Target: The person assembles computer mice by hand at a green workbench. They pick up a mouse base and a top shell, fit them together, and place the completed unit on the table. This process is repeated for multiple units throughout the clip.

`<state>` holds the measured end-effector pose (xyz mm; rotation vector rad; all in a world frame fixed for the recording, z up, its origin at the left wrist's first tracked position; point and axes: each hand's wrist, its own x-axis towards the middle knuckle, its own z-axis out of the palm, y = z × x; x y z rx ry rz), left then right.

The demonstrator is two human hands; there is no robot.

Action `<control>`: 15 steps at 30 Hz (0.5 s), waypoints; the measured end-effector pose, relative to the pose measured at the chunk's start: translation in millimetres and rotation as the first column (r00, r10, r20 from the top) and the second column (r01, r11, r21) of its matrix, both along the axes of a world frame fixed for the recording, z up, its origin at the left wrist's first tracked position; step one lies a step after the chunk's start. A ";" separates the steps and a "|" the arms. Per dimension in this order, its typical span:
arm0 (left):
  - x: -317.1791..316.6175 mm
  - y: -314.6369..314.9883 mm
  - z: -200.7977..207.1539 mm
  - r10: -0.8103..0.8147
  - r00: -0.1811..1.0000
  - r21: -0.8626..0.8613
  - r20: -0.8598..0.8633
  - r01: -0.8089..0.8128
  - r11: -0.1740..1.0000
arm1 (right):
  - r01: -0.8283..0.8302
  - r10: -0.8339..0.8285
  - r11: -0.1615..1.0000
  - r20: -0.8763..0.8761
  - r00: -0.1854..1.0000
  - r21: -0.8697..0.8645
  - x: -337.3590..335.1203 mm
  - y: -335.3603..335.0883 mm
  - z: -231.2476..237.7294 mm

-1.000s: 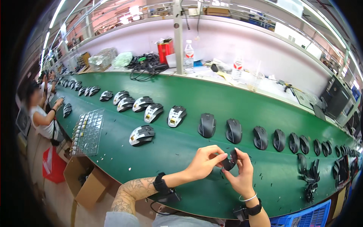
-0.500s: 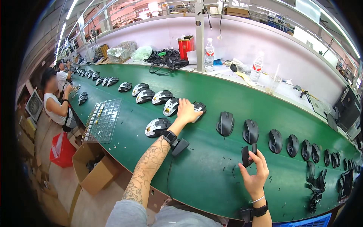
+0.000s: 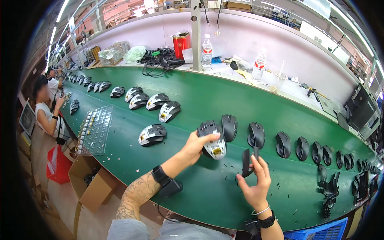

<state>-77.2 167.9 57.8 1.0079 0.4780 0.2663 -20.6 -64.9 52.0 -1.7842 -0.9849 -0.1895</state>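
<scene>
My left hand [image 3: 193, 149] is closed on a computer mouse [image 3: 211, 133], its thumb across the top. The mouse has a dark front and an open silver-white rear with a gold-coloured part inside. Off to the right, my right hand [image 3: 258, 186] pinches a thin, curved black plastic side panel [image 3: 246, 163]; a second dark strip shows by its fingertips. The panel and the held mouse are apart. Beyond them stand black mice [image 3: 229, 128] in a row running right. To the left sit several silver-and-black mice [image 3: 170, 111], one of them [image 3: 152, 135] nearer me.
A clear plastic tray [image 3: 95, 130] lies left on the green bench [image 3: 192, 188], above a cardboard box [image 3: 94, 186] and a red bin [image 3: 60, 164]. Black plastic parts [image 3: 330, 188] are heaped at right. Small black bits dot the bench. Co-workers sit far left.
My left hand has lifted the mouse off the row and brought it right and nearer, beside my right hand. The right hand still holds the black panel. The view has shifted slightly.
</scene>
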 end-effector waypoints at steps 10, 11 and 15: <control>-25.3 -65.1 -14.0 -0.058 0.993 -0.342 0.104 0.091 0.935 | -0.066 0.072 0.993 0.065 0.995 -0.102 -18.1 17.6 -0.9; -25.7 -70.6 -20.1 -0.062 0.991 -0.304 0.116 0.094 0.948 | -0.058 0.061 0.993 0.029 0.998 -0.099 -17.9 17.7 -2.2; -28.4 -83.6 -32.3 -0.055 0.978 -0.249 0.200 0.106 0.963 | -0.067 0.066 0.989 -0.009 0.998 -0.133 -12.2 14.3 -4.1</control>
